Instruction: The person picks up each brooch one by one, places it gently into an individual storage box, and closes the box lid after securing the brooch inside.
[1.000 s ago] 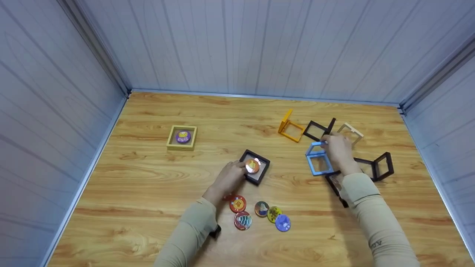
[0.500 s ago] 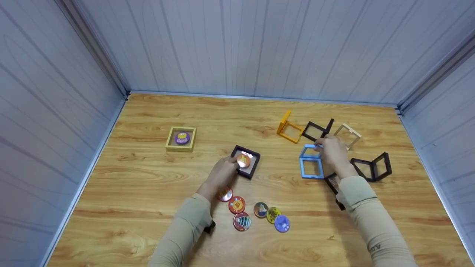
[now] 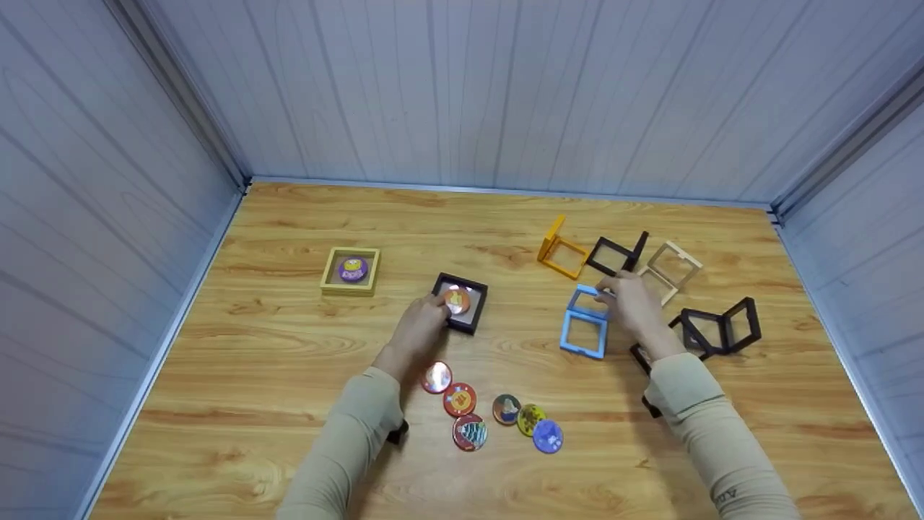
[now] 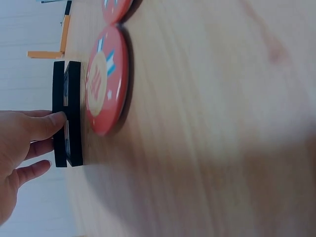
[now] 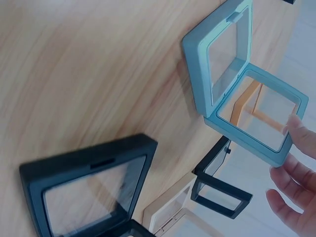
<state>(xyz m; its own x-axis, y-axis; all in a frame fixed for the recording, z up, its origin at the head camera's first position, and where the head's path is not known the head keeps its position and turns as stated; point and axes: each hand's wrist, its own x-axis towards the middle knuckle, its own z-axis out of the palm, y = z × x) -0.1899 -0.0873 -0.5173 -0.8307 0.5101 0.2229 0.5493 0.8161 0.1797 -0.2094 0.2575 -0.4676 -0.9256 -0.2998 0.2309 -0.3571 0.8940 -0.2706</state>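
Pinched black frame [image 3: 480, 309] in left hand [image 3: 415, 328], thumb on edge of one half, fingertips behind. Had it near mid desk [image 3: 238, 404], orange badge [image 3: 456, 299] inside. Showed two black halves edge-on in left wrist view, narrow gap between. Couldn't tell about contact with desk.

Pinched blue frame [image 3: 586, 315] in right hand [image 3: 632, 303], thumb on one face near a corner, fingertip on the other, remaining fingers spread clear. Had it unfolded, leaves at an angle, right of black frame and well apart.

Had yellow frame [image 3: 348, 291] on left part of desk, purple badge [image 3: 353, 269] within. Counted three red badges [image 3: 460, 399] in a chain below left hand. Saw dark green badge [image 3: 507, 409], yellow badge [image 3: 531, 419] and violet badge [image 3: 547, 436] in another row just right.

Found orange frame [image 3: 552, 240], black frame with upright lid [image 3: 639, 249] and cream frame [image 5: 170, 194] unfolded beyond right hand. Spotted rightmost black frame [image 3: 725, 334] unfolded too, plus one more dark frame [image 5: 74, 164] close to right wrist.
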